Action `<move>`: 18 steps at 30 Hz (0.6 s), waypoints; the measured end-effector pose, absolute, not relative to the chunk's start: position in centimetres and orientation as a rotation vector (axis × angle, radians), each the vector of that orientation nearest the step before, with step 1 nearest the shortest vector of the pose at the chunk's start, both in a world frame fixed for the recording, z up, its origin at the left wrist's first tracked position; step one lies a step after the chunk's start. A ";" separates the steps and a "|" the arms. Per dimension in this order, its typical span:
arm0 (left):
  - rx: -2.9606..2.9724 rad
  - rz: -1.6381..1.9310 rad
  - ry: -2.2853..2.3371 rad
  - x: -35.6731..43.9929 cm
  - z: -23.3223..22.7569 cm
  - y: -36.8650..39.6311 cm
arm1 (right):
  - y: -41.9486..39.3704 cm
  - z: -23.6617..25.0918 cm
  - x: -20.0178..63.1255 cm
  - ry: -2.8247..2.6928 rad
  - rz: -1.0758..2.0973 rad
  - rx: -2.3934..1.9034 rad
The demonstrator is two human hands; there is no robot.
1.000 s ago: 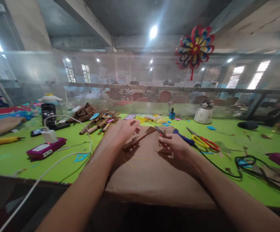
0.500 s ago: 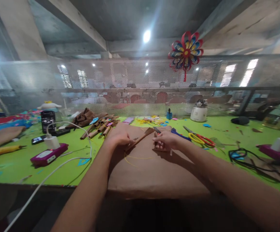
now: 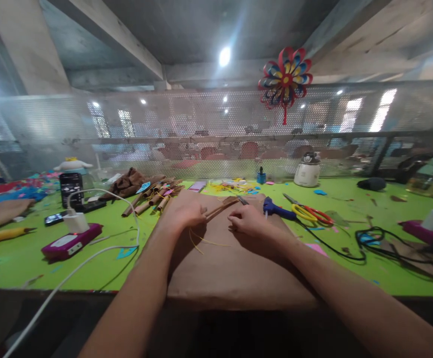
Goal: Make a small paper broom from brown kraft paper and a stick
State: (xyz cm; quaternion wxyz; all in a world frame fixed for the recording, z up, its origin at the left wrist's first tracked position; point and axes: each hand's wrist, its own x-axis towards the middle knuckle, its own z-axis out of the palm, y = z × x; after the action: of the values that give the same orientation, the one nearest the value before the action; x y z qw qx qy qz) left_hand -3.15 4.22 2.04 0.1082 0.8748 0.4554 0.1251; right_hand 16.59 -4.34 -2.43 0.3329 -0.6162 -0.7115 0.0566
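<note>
My left hand [image 3: 194, 214] is closed on a narrow brown paper strip [image 3: 220, 206], which slants up to the right. Thin yellow string [image 3: 209, 242] trails below that hand over the large brown paper sheet [image 3: 231, 278]. My right hand [image 3: 249, 222] is just right of the strip, its fingers curled together low over the sheet; what they hold, if anything, is hidden. A dark slim object [image 3: 243, 200] shows just beyond its knuckles, its kind unclear. To the right of this hand lies a blue glue gun [image 3: 279, 210] with a black cord.
Scissors with yellow and red handles [image 3: 309, 214] lie at right, near a white bottle [image 3: 306, 171]. Rolled brown paper tubes [image 3: 151, 199] are piled back left. A purple power strip [image 3: 72, 242] with a white cable stands left. Behind rises a perforated screen [image 3: 194, 114] with a hanging paper flower [image 3: 285, 79].
My right hand has moved slightly left and nearer, its fingers curling more, and more of the glue gun shows. My left hand still holds the strip, which lies at a flatter slant.
</note>
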 end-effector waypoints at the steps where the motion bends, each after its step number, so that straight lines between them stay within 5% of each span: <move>1: 2.625 0.303 1.397 -3.1 2.2 4.1 | -4.4 -2.7 16.6 -1.869 0.139 -1.600; 6: 2.765 0.064 1.412 -2.5 2.9 3.5 | -3.8 -3.5 18.4 -1.828 0.090 -1.619; 18: 2.392 0.139 1.296 -3.3 2.0 5.2 | -3.1 -3.8 19.2 -1.800 0.081 -1.615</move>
State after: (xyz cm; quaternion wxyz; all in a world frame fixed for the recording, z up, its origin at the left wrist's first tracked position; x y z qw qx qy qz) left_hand -3.25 5.24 2.01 0.2071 0.8590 0.4656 0.0498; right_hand 19.15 -3.14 -3.77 0.3532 -0.6246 -0.6958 0.0312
